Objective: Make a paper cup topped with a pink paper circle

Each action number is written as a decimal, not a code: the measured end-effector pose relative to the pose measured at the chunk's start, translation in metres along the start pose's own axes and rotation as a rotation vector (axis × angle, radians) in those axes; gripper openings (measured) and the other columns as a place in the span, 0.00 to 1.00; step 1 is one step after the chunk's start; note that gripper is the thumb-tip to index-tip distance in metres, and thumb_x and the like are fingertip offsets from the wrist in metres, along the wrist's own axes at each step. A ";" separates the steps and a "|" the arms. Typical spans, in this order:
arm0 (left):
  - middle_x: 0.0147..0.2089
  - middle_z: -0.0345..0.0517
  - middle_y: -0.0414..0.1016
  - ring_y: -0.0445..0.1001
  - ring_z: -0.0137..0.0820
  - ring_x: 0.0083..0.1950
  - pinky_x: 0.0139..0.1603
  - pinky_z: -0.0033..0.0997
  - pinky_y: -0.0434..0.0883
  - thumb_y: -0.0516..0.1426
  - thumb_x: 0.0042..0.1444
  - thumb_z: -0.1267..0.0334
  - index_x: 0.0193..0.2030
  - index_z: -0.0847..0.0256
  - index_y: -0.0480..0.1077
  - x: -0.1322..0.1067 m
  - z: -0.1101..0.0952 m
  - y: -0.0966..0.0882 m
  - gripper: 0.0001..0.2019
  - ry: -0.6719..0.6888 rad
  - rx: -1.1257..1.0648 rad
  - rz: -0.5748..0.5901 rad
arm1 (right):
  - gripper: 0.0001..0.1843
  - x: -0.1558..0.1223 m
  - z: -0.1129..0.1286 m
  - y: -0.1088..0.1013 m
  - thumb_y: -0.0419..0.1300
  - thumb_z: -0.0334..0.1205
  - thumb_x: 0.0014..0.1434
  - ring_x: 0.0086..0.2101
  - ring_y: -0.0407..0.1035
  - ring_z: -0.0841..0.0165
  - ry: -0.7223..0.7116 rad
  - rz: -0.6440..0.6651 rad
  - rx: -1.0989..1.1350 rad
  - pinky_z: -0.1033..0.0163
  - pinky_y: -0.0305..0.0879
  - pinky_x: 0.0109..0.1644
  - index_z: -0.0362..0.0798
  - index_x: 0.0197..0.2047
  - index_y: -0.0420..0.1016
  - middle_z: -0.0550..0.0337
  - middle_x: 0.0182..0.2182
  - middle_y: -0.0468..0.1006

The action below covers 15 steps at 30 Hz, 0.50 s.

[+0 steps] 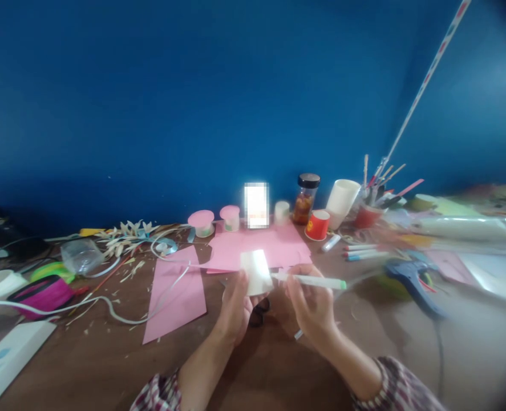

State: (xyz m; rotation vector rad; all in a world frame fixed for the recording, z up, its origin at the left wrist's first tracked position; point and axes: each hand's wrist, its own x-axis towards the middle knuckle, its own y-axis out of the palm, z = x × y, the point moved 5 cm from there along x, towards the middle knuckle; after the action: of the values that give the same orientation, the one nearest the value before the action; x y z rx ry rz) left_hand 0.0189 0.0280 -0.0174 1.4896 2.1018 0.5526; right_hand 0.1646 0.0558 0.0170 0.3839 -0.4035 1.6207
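Near the middle of the head view, my left hand [234, 311] is closed around a small white paper cup [256, 273], tilted and bright with glare. A white marker [319, 281] with a green end is pinched in my right hand [315, 308]. Its other end points left at the cup's side; blur hides whether it touches. Black scissor handles [259, 315] show on the table below the cup. Behind my hands lie pink paper sheets [225, 251], with another pink sheet [175, 302] to the left.
Two small cups with pink round tops [201, 218] stand near the blue wall. A lidded jar [307, 200], a red cup [318, 225] and a tall white cup [341, 202] are right of centre. A blue glue gun [415, 285] lies right; a white cable [124, 319] crosses left.
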 end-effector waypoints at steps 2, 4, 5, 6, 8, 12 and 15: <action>0.42 0.53 0.79 0.76 0.42 0.45 0.48 0.44 0.71 0.63 0.46 0.41 0.44 0.64 0.74 0.001 0.001 0.001 0.28 0.024 0.001 0.019 | 0.04 -0.002 -0.002 0.000 0.57 0.38 0.64 0.22 0.65 0.73 -0.007 0.011 -0.026 0.69 0.63 0.25 0.49 0.36 0.69 0.65 0.23 0.71; 0.42 0.52 0.78 0.76 0.40 0.43 0.46 0.41 0.71 0.63 0.49 0.43 0.43 0.63 0.74 0.002 0.003 0.000 0.24 0.064 0.010 0.043 | 0.04 -0.003 -0.003 0.001 0.57 0.38 0.64 0.23 0.66 0.73 -0.018 0.018 -0.033 0.69 0.65 0.26 0.49 0.36 0.69 0.65 0.24 0.72; 0.40 0.50 0.78 0.76 0.38 0.42 0.44 0.38 0.71 0.62 0.51 0.45 0.42 0.63 0.73 0.002 0.003 -0.001 0.22 0.081 0.024 0.053 | 0.03 -0.003 -0.002 0.001 0.57 0.37 0.64 0.23 0.67 0.73 -0.027 0.022 -0.034 0.69 0.65 0.27 0.49 0.36 0.69 0.64 0.25 0.72; 0.39 0.49 0.78 0.75 0.36 0.40 0.42 0.35 0.71 0.61 0.53 0.46 0.41 0.63 0.73 0.003 0.004 -0.002 0.21 0.093 0.045 0.058 | 0.03 -0.003 -0.001 0.001 0.57 0.37 0.64 0.24 0.67 0.72 -0.037 0.028 -0.035 0.69 0.66 0.27 0.49 0.37 0.69 0.64 0.25 0.73; 0.35 0.45 0.76 0.74 0.32 0.36 0.37 0.31 0.69 0.60 0.54 0.47 0.40 0.62 0.73 0.003 0.005 -0.005 0.19 0.104 0.096 0.052 | 0.01 -0.003 0.002 0.002 0.57 0.36 0.64 0.24 0.68 0.73 -0.057 0.046 -0.037 0.70 0.66 0.27 0.49 0.38 0.69 0.64 0.26 0.73; 0.32 0.42 0.73 0.71 0.29 0.32 0.32 0.27 0.66 0.59 0.56 0.47 0.41 0.60 0.73 0.005 0.006 -0.010 0.17 0.120 0.179 0.053 | 0.01 -0.003 0.006 0.003 0.58 0.34 0.63 0.24 0.69 0.73 -0.081 0.069 -0.065 0.70 0.66 0.28 0.50 0.38 0.70 0.65 0.26 0.74; 0.32 0.42 0.72 0.69 0.29 0.31 0.32 0.27 0.66 0.59 0.56 0.47 0.42 0.60 0.73 0.005 0.006 -0.011 0.18 0.133 0.210 0.046 | 0.01 -0.002 0.006 0.003 0.57 0.35 0.63 0.24 0.68 0.73 -0.080 0.076 -0.087 0.70 0.66 0.28 0.50 0.38 0.70 0.64 0.27 0.74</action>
State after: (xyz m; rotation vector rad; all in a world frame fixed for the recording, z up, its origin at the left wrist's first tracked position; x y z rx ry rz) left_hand 0.0132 0.0296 -0.0297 1.6609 2.2921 0.4703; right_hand 0.1619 0.0510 0.0212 0.3722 -0.5526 1.6588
